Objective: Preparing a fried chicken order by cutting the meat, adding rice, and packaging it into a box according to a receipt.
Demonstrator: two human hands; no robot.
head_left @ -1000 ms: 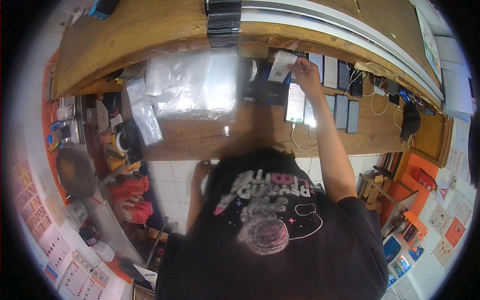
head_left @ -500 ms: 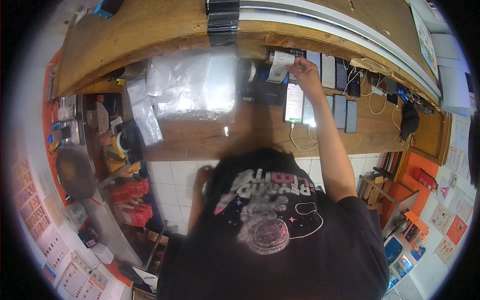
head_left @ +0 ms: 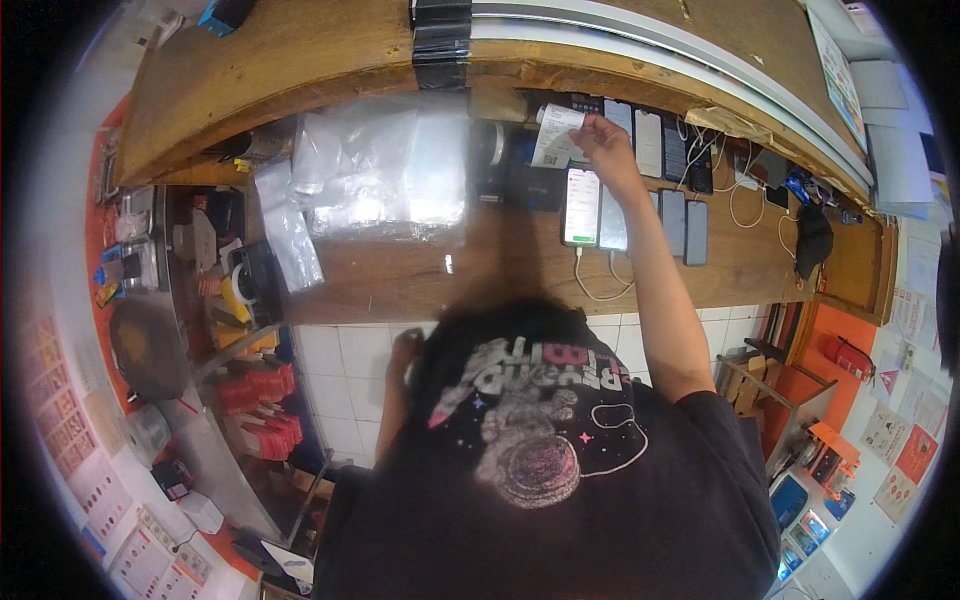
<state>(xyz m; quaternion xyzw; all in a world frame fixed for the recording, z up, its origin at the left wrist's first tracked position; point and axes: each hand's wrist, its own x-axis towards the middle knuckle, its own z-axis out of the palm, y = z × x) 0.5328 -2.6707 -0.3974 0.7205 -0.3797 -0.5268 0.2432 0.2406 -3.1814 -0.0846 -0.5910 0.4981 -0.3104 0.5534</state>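
Observation:
My right hand [head_left: 604, 146] reaches over the far part of the wooden counter, its fingers closed on a white printed paper slip [head_left: 555, 135]. The slip hangs above a dark printer-like box [head_left: 532, 185]. Just below it, a phone with a lit screen [head_left: 581, 206] lies plugged into a white cable [head_left: 582, 275]. A second phone [head_left: 613, 225] lies next to it, partly under my forearm. My left hand [head_left: 405, 350] hangs low at the counter's front edge, over the tiled floor; it is dark and its fingers are not clear.
Several phones [head_left: 673, 225] and tangled white cables [head_left: 735, 180] lie to the right. Clear plastic bags [head_left: 385, 180] cover the counter's left part. A wooden shelf edge [head_left: 570, 75] overhangs the back. A dark cap-like thing [head_left: 814, 240] hangs at the right end.
The paper slip has tilted a little more upright in my right hand. The whole view has shifted slightly; my left hand stays low by my side.

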